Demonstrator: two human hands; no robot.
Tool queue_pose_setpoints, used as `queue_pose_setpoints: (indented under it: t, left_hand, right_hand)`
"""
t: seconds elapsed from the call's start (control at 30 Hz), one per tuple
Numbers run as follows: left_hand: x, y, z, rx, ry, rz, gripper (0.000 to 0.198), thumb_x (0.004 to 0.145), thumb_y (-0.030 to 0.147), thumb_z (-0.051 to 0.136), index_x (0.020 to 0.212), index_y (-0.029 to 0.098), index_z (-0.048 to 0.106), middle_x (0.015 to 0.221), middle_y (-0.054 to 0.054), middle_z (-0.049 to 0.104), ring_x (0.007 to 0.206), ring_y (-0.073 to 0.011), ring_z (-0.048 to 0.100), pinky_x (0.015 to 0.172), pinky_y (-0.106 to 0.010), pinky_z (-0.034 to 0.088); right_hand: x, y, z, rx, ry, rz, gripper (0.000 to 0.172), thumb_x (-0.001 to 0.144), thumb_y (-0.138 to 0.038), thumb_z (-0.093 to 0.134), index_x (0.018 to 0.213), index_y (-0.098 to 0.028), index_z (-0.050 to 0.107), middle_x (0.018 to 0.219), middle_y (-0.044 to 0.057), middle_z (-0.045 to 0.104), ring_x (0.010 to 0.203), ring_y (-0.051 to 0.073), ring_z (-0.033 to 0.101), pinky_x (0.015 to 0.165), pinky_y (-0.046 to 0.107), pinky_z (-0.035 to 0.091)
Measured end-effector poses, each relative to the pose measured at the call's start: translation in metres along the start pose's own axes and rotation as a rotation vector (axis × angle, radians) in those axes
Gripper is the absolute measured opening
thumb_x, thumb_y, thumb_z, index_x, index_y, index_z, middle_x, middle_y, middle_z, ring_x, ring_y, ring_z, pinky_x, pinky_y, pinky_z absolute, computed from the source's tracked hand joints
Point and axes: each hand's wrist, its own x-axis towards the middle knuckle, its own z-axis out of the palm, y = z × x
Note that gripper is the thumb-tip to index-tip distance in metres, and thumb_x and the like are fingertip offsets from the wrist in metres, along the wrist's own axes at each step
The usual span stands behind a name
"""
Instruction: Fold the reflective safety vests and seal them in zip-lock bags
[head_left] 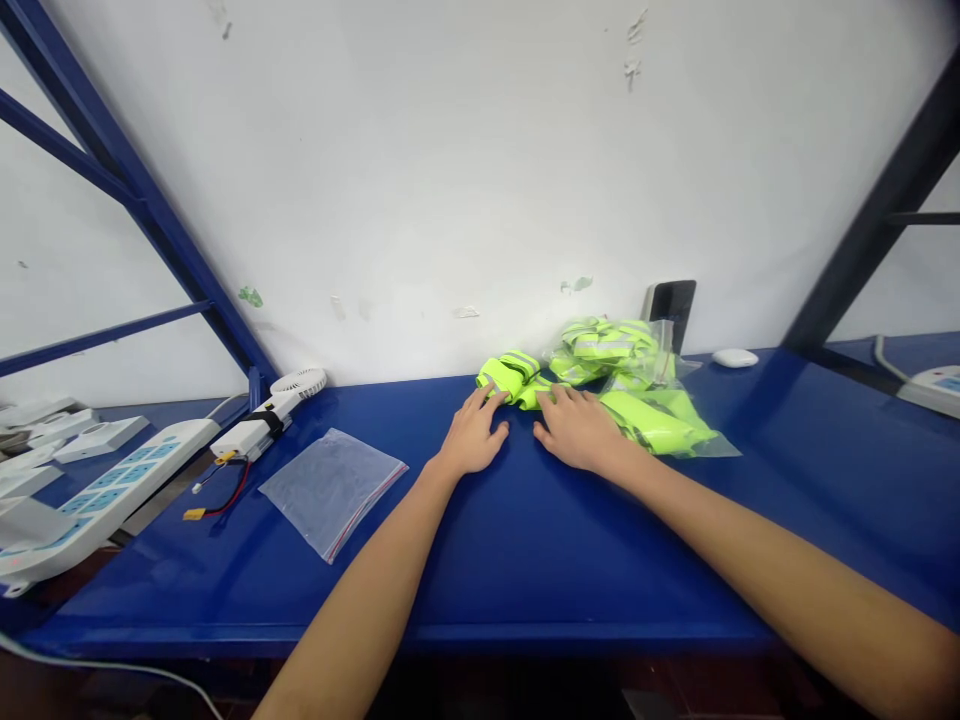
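Note:
A bundle of neon-yellow reflective strap [510, 374] lies near the wall on the blue table. At its near edge is my left hand [474, 432], fingers extended forward and thumb apart, fingertips at the strap. My right hand [576, 428] rests palm down just to the right, its spread fingers touching the strap's right end. Beside that hand, a clear bag of neon-yellow strap [660, 420] lies flat, with more bagged straps [607, 342] heaped behind it. An empty clear zip bag [334, 490] lies flat to the left of my left forearm.
At the left stand a small white fan [298, 382], a white battery pack with wires [251, 435] and a long power strip [112, 500]. A dark-screened device [671, 305] leans on the wall behind the bags. A white oval object [735, 357] sits farther right.

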Motion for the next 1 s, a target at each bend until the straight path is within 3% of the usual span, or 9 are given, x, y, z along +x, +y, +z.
queue_pose_setpoints:
  t: [0.13, 0.27, 0.43, 0.63, 1.0]
  left_hand:
    - [0.001, 0.000, -0.001, -0.056, 0.042, -0.013, 0.048, 0.090, 0.027, 0.046, 0.138, 0.023, 0.044, 0.149, -0.010, 0.039, 0.138, -0.0261, 0.035, 0.112, -0.046, 0.032]
    - [0.000, 0.004, -0.007, -0.053, 0.165, -0.080, 0.042, 0.092, 0.031, 0.043, 0.133, 0.026, 0.049, 0.128, -0.009, 0.052, 0.118, -0.0247, 0.049, 0.102, -0.043, 0.039]
    - [-0.004, 0.007, -0.015, 0.005, 0.258, -0.182, 0.039, 0.085, 0.037, 0.054, 0.124, 0.028, 0.058, 0.118, -0.008, 0.048, 0.113, -0.0267, 0.046, 0.099, -0.045, 0.039]
    - [-0.007, -0.005, -0.021, -0.035, 0.111, -0.097, 0.053, 0.075, 0.036, 0.067, 0.126, 0.029, 0.057, 0.128, -0.007, 0.045, 0.117, -0.0260, 0.047, 0.105, -0.044, 0.036]
    - [-0.009, -0.013, -0.024, -0.092, 0.098, 0.008, 0.063, 0.072, 0.024, 0.062, 0.134, 0.021, 0.049, 0.126, -0.008, 0.051, 0.120, -0.0238, 0.049, 0.107, -0.039, 0.037]
  right_hand:
    - [0.001, 0.000, -0.001, -0.002, 0.000, -0.086, 0.034, 0.096, -0.027, 0.039, 0.116, -0.012, 0.061, 0.115, 0.022, 0.062, 0.104, 0.034, 0.058, 0.088, 0.046, 0.043]
    - [-0.002, -0.001, -0.005, 0.002, 0.000, -0.201, 0.028, 0.094, -0.017, 0.040, 0.105, -0.014, 0.066, 0.103, 0.017, 0.065, 0.094, 0.029, 0.060, 0.081, 0.039, 0.044]
    - [-0.012, -0.005, -0.015, 0.095, -0.032, -0.324, 0.026, 0.094, -0.016, 0.041, 0.098, -0.016, 0.067, 0.099, 0.013, 0.065, 0.088, 0.026, 0.060, 0.075, 0.035, 0.043]
    - [-0.021, -0.015, -0.021, 0.248, -0.023, -0.370, 0.021, 0.092, -0.018, 0.046, 0.099, -0.018, 0.066, 0.096, 0.010, 0.064, 0.091, 0.023, 0.059, 0.078, 0.033, 0.042]
    - [-0.022, -0.016, -0.016, 0.443, -0.003, -0.306, 0.016, 0.088, -0.018, 0.051, 0.096, -0.017, 0.065, 0.100, 0.009, 0.063, 0.098, 0.023, 0.058, 0.078, 0.030, 0.042]
